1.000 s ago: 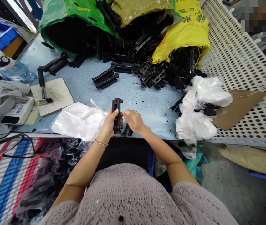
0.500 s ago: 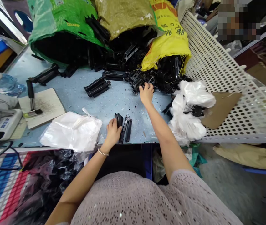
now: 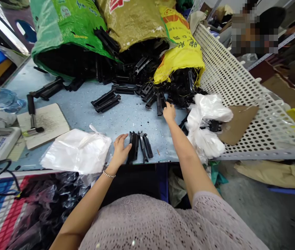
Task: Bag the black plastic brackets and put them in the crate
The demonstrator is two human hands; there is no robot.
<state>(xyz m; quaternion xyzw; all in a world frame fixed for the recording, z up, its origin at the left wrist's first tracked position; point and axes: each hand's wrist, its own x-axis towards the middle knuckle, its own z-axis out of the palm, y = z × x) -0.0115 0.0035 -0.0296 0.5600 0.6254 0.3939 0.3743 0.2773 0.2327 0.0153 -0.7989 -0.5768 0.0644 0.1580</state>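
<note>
My left hand (image 3: 120,151) rests at the front of the table, thumb and fingers apart, just left of a row of long black plastic parts (image 3: 133,147). Two more slim black parts (image 3: 145,146) lie right beside that row, slightly slanted. Further out, my right hand (image 3: 169,113) is at the near edge of a heap of similar parts, its fingers closed on the end of a narrow black plastic part (image 3: 163,101). The fingertips are partly hidden there. A small group of black parts (image 3: 106,100) lies left of the heap.
Green (image 3: 66,31), tan (image 3: 137,26) and yellow (image 3: 180,62) sacks spill black parts at the back. White plastic bags (image 3: 77,149) lie left, crumpled ones (image 3: 206,128) right. A brush (image 3: 33,118) lies on a board. A perforated white panel (image 3: 241,90) borders the right; a person is beyond.
My left hand has loosened from the black parts and spread its fingers. The right hand has shifted slightly right along the heap, where parts now lie turned toward me.
</note>
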